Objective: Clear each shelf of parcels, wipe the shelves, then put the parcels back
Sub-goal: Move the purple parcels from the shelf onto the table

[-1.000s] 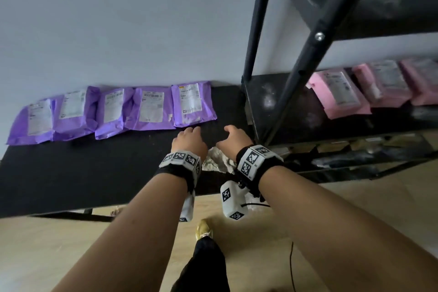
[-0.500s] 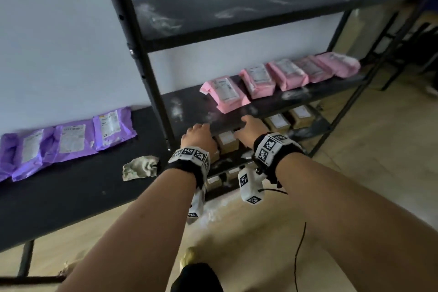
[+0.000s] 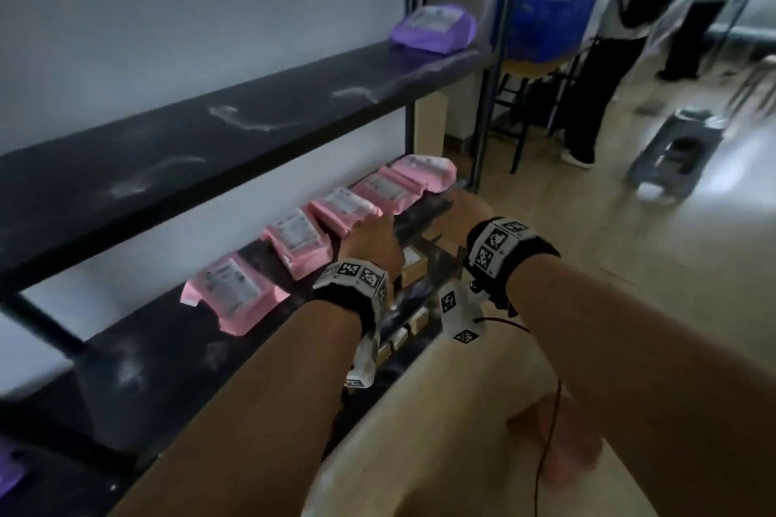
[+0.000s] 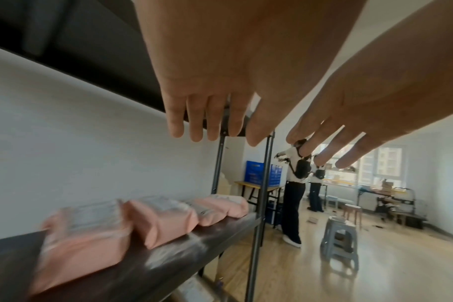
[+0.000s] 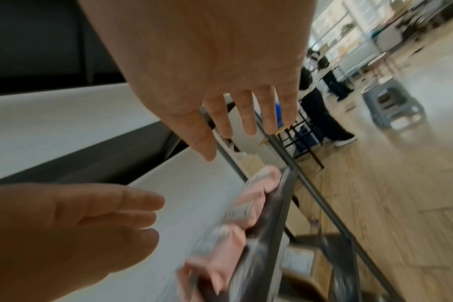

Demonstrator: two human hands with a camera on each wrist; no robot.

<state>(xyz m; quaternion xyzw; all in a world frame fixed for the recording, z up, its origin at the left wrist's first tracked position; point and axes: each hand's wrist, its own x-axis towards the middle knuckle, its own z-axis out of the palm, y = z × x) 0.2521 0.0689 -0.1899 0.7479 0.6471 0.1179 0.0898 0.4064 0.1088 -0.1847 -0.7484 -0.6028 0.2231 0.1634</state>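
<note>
Several pink parcels (image 3: 336, 214) lie in a row on the black middle shelf (image 3: 168, 357) of the rack. My left hand (image 3: 368, 237) hovers over the shelf's front edge beside the middle parcels, its fingers (image 4: 194, 124) straight and holding nothing. My right hand (image 3: 472, 208) reaches toward the far end of the row, its fingers (image 5: 246, 116) spread and empty. In the left wrist view the pink parcels (image 4: 155, 220) are below the palms, untouched. The dusty upper shelf (image 3: 252, 130) bears one purple parcel (image 3: 432, 27) at its far end.
Small brown boxes (image 3: 413, 264) sit on the shelf below. Beyond the rack stand a blue crate (image 3: 546, 25) on a table, a person (image 3: 621, 34) and a grey stool (image 3: 680, 151) on the wooden floor.
The view has swung right, away from the table with purple parcels and the crumpled cloth. Both hands have travelled right along the rack to the pink parcels, holding nothing.
</note>
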